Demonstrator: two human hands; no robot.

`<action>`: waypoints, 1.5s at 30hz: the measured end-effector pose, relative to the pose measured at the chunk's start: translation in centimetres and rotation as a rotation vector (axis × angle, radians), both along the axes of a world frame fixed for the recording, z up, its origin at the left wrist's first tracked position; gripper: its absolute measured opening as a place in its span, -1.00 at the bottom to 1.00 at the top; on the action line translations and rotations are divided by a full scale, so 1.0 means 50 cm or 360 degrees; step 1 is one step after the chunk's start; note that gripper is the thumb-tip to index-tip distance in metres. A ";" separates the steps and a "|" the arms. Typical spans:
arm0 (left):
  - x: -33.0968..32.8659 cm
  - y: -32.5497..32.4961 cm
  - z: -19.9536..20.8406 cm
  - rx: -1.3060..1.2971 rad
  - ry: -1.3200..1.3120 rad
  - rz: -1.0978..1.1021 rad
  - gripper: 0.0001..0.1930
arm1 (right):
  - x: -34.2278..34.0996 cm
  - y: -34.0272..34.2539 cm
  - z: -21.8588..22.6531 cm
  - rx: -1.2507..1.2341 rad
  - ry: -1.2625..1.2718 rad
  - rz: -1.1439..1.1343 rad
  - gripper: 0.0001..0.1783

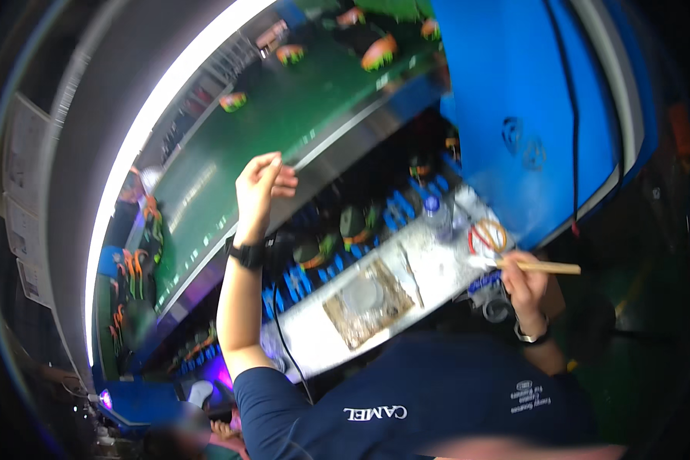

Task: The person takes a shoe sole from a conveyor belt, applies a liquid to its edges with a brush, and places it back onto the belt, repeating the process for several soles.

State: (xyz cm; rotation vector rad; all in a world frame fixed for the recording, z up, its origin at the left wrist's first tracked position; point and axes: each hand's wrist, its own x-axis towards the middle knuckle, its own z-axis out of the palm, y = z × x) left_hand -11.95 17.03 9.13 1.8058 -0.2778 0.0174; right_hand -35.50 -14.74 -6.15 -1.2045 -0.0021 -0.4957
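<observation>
My right hand [523,284] is closed round a brush [553,267] with a pale wooden handle. Its whitish bristle end points left over the white work shelf [307,337]. Raised at the near edge of the green conveyor belt [268,126], my left hand [264,184] has half-curled fingers, somewhat apart, and nothing visible in them. On the shelf lies a stained brown board [346,328] with a clear round dish [362,294] on it. A thin stick-like tool [412,277] lies beside the board. Near the brush are red and yellow rings [489,236] and a clear bottle with a purple cap [432,205].
Orange and green shoes [379,52] stand apart on the belt. Under its edge, more dark shoes [354,226] sit among blue holders [399,211]. A blue machine housing [525,100] with a hanging black cable bounds the right. Another person's hand [222,429] shows at lower left.
</observation>
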 end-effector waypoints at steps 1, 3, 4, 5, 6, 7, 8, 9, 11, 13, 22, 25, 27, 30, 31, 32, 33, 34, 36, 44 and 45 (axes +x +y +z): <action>-0.061 0.021 -0.029 -0.0014 0.0064 -0.0026 -0.75 | 0.020 0.025 -0.010 -0.0098 -0.0035 0.0031 -0.82; -0.178 0.055 -0.106 0.0118 0.0193 -0.0162 -0.81 | 0.050 0.068 -0.025 -0.0464 0.0233 0.0326 -0.83; -0.231 0.073 -0.142 0.0145 0.0296 -0.0162 -0.83 | 0.066 0.098 -0.032 -0.0835 0.0061 0.0333 -0.82; -0.276 0.090 -0.174 0.0092 0.0437 -0.0119 -0.83 | 0.086 0.134 -0.038 -0.1083 -0.0106 0.0391 -0.78; -0.314 0.102 -0.206 0.0016 0.0612 -0.0034 -0.82 | 0.099 0.170 -0.044 -0.1245 -0.0309 0.0504 -0.73; -0.351 0.113 -0.240 -0.0104 0.0750 0.0021 -0.81 | 0.095 0.197 -0.050 -0.0892 0.0064 0.0949 -0.65; -0.383 0.123 -0.269 -0.0204 0.0851 0.0095 -0.79 | 0.106 0.234 -0.063 -0.1005 -0.0073 0.0999 -0.61; -0.410 0.132 -0.296 -0.0303 0.0941 0.0162 -0.78 | 0.120 0.272 -0.080 -0.1121 -0.0211 0.1062 -0.57; -0.453 0.141 -0.347 -0.0238 0.1053 0.0243 -0.75 | 0.132 0.329 -0.116 -0.1420 -0.0302 0.1162 -0.55; -0.473 0.140 -0.395 -0.0292 0.1058 0.0362 -0.74 | 0.150 0.389 -0.159 -0.1541 -0.0401 0.1113 -0.58; -0.458 0.136 -0.458 -0.0249 0.0992 0.0174 -0.78 | 0.178 0.474 -0.228 -0.2273 -0.0194 0.0883 -0.53; -0.448 0.121 -0.451 -0.0186 0.0918 0.0032 -0.81 | 0.169 0.453 -0.214 -0.2142 -0.0296 0.0693 -0.55; -0.440 0.098 -0.450 -0.0167 0.0847 -0.0061 -0.82 | 0.160 0.415 -0.209 -0.1927 -0.0170 0.0514 -0.58; -0.418 0.031 -0.457 0.0232 0.0582 -0.0298 -0.84 | 0.168 0.281 -0.207 -0.1925 0.0406 0.0061 -0.79; -0.405 -0.001 -0.464 0.0217 0.0584 -0.0341 -0.84 | 0.168 0.225 -0.207 -0.2180 0.0724 -0.0046 -0.82; -0.390 -0.038 -0.474 0.0589 0.0351 -0.0454 -0.84 | 0.174 0.171 -0.208 -0.2483 0.0938 -0.0039 -0.82; -0.374 -0.073 -0.487 0.0943 0.0074 -0.0531 -0.84 | 0.183 0.124 -0.212 -0.2591 0.1178 0.0054 -0.79; -0.348 -0.110 -0.503 0.1130 0.0134 -0.0568 -0.83 | 0.193 0.086 -0.218 -0.2692 0.1282 0.0108 -0.78; -0.294 -0.170 -0.542 0.1379 0.0124 -0.0427 -0.86 | 0.224 0.038 -0.237 -0.2765 0.1534 0.0187 -0.78; -0.191 -0.198 -0.642 0.1543 0.0622 -0.0149 -0.79 | 0.296 -0.006 -0.295 -0.2765 0.1779 0.0311 -0.70; -0.190 -0.196 -0.644 0.1557 0.0654 -0.0121 -0.79 | 0.298 -0.007 -0.293 -0.2719 0.1866 0.0301 -0.68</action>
